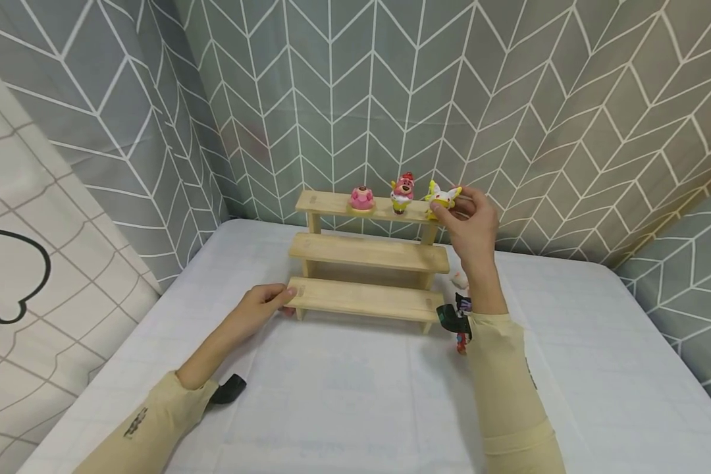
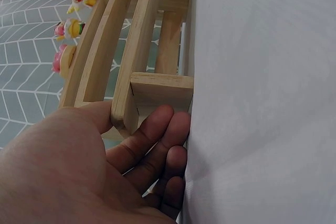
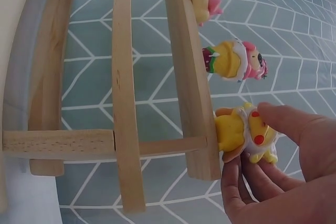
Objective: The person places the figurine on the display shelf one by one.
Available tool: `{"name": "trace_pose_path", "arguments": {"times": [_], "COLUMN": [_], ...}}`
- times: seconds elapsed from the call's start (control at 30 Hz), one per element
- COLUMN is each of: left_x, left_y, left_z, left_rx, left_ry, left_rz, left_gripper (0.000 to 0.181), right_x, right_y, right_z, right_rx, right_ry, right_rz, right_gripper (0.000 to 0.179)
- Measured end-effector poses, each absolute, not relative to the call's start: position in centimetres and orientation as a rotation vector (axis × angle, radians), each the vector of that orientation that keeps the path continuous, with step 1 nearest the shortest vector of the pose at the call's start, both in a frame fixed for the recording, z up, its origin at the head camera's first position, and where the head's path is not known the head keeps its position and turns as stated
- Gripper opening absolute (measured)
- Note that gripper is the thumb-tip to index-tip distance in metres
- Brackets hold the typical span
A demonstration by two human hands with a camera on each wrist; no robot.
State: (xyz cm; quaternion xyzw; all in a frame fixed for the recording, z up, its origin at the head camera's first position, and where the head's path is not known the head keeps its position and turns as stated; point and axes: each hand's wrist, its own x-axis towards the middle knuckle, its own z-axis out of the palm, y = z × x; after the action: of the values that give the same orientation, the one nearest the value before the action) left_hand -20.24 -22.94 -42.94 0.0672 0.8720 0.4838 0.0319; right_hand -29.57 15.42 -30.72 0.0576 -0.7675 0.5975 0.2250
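A three-tier wooden shelf [image 1: 367,253] stands on the white table. My left hand [image 1: 264,304] grips the left end of its lowest board, thumb on top and fingers beneath, as the left wrist view shows. At the right end of the top board, my right hand [image 1: 473,220] pinches a yellow and white figurine [image 3: 236,128] with red cheeks, its base right at the board. Beside it on the same board stand a pink bear figurine [image 1: 402,192] with a red hat and, further left, a pink figurine [image 1: 362,199] on a pale yellow base.
On the table right of the shelf, partly behind my right forearm, lie a white figurine [image 1: 459,281], a dark figurine [image 1: 463,304] and a red and blue figurine [image 1: 462,343]. A grey patterned curtain [image 1: 355,99] hangs behind the table.
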Motion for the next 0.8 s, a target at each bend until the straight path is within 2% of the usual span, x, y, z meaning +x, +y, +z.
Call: {"name": "trace_pose_path", "arguments": {"times": [0.5,0.8], "left_x": [-20.2,-20.3], "left_y": [-22.9,-22.9], "left_z": [-42.9,-43.0], "left_rx": [0.199,0.197], "left_ry": [2.691,2.692], "left_rz": [1.483,1.473], "left_gripper": [0.041,0.043], "right_x": [-29.1,-28.5], "right_y": [15.9,18.0], "right_z": [-30.2,-29.8], "right_rx": [0.136,0.125], "right_ry": [-2.124,-2.07], "right_rz": [1.6,1.668], "right_gripper": [0.056,0.05]}}
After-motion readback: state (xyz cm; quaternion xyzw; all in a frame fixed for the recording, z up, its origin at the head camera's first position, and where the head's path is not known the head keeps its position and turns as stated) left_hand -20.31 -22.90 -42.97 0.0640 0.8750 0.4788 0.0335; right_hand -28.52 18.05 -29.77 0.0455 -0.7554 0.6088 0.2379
